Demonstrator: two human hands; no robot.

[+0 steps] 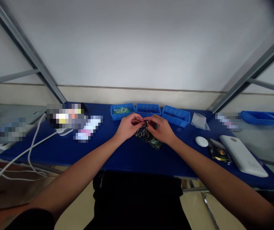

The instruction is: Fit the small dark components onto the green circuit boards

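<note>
My left hand (130,125) and my right hand (160,127) meet over the middle of the blue table, fingertips pinched together around a small dark part (146,121). Its exact kind is too small to make out. Beneath the hands lies a heap of small metal parts (142,133), silvery and dark. Against it, under my right hand, rests a pile of green pieces (155,142) that look like small circuit boards. The fingers hide part of the heap.
Along the back stand a blue bin with green pieces (123,111), a middle blue bin (148,109) and a right blue bin (176,115). To the right lie a clear bag (199,121), a round white case (201,141), a black packet (219,150) and a long white box (243,156). White cables (31,147) hang at left.
</note>
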